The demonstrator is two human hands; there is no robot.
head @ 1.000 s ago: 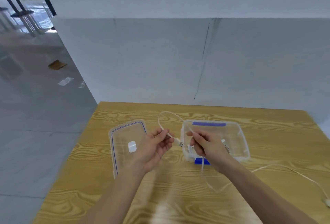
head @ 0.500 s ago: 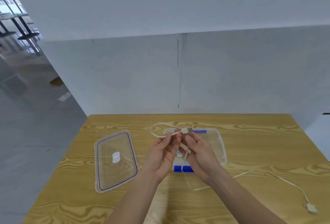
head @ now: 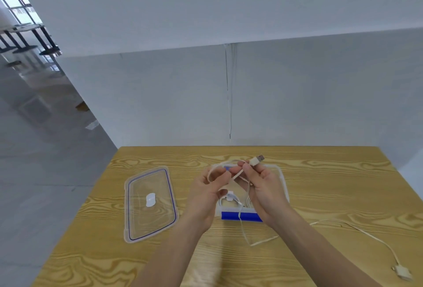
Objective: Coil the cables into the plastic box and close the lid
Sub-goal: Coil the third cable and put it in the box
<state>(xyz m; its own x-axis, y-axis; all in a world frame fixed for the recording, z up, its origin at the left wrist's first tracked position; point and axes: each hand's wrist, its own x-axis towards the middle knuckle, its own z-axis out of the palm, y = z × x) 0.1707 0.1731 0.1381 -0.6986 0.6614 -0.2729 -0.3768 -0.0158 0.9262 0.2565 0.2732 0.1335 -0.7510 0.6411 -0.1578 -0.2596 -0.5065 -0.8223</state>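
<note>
Over the clear plastic box (head: 283,179) with blue latches, both hands hold a white cable (head: 243,229). My right hand (head: 265,189) pinches it just behind the USB plug (head: 256,160), which points up and right. My left hand (head: 206,195) grips a loop of the same cable to the left. From the hands the cable drops over the box's near blue latch (head: 240,215), runs right across the table and ends in a wide white connector (head: 402,272). Some white cable lies coiled inside the box. The clear lid (head: 150,202) with a blue seal lies flat to the left.
Everything sits on a wooden table (head: 320,183) against a white partition wall. The table's left edge drops to a grey floor, and its right corner is near the frame's right side.
Both hands rose with the cable; the USB plug passed from near my left fingers to above my right hand. The trailing cable slid left. The camera tilted, so the box sits lower in view.
</note>
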